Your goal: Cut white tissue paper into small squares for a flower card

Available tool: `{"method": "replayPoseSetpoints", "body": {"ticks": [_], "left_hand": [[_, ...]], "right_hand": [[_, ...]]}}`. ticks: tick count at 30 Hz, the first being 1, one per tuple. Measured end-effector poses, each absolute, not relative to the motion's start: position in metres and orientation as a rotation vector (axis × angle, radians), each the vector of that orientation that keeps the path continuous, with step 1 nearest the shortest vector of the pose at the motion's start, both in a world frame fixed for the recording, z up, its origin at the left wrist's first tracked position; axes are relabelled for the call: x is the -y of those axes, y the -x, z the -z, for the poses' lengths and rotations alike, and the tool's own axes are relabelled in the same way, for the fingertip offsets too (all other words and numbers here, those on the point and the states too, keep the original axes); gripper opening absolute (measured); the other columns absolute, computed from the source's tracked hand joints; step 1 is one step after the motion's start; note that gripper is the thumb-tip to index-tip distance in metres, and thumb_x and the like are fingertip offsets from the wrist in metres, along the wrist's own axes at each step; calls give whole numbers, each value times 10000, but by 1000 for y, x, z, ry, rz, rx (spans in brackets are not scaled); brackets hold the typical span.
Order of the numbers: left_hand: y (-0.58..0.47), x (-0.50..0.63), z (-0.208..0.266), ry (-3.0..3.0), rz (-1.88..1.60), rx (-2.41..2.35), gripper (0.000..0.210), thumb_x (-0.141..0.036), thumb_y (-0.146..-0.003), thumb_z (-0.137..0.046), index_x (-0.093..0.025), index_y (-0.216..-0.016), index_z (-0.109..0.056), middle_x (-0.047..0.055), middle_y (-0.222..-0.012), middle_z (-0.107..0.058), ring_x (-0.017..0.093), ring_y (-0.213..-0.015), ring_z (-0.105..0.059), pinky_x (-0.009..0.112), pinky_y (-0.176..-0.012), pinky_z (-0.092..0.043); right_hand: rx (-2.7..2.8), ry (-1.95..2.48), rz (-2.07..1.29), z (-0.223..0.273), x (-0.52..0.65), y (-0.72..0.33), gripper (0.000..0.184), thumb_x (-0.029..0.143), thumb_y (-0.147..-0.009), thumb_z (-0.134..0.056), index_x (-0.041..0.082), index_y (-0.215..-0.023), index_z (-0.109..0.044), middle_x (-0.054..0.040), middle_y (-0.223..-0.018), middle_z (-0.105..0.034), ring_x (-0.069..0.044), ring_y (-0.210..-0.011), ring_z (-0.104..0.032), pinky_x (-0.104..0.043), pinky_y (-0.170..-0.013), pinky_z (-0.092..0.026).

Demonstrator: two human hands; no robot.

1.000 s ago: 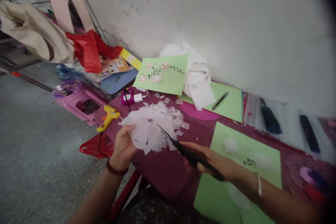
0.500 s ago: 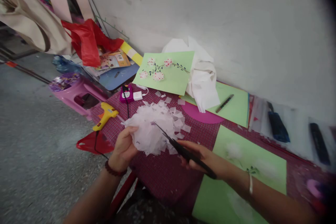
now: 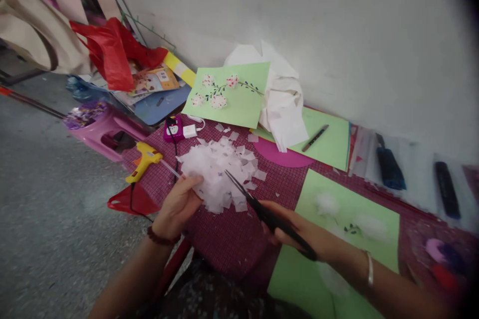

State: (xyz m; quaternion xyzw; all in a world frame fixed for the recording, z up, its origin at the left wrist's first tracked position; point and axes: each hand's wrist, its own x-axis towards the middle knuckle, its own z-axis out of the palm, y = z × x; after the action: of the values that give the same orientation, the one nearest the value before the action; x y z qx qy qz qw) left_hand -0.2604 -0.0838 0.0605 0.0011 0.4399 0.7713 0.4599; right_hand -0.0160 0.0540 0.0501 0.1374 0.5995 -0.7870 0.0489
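My right hand (image 3: 288, 229) grips black scissors (image 3: 269, 217), with the narrow, nearly closed blades pointing up and left over a heap of cut white tissue paper (image 3: 224, 164). At the heap's near left edge, my left hand (image 3: 183, 199) pinches white tissue paper (image 3: 198, 187) between thumb and fingers. Where that paper ends and the heap begins is hard to make out. The scissor tips are a short way right of my left fingers.
Left of the heap lies a yellow glue gun (image 3: 144, 161), beside a purple plug box (image 3: 174, 129). Behind stands a green card with paper flowers (image 3: 228, 94). Another green card (image 3: 295, 264) with white tufts lies at the right. A pen (image 3: 315, 138) rests on green sheets near crumpled white paper (image 3: 286, 104).
The scissors have drawn slightly back to the right from the paper at my left hand. Less loose tissue shows in my left fingers, and more of the heap is visible. The view has shifted a little.
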Motion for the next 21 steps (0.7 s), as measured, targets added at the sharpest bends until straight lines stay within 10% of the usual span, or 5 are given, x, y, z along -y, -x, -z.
{"method": "replayPoseSetpoints", "body": {"ticks": [21], "left_hand": [[249,87,-78,283,-1909,-1278,456,24,-693,-461,-236,-1001,-674,-7,-715,-728,176,-617,-685,281,-625,-604]], "right_hand": [[-859,-674,2944,-53,-32,-57,490,601,-911,-611,208,-1201,-573,-32,-898,-621,-126,-702,-608,-346,-753,-552]]}}
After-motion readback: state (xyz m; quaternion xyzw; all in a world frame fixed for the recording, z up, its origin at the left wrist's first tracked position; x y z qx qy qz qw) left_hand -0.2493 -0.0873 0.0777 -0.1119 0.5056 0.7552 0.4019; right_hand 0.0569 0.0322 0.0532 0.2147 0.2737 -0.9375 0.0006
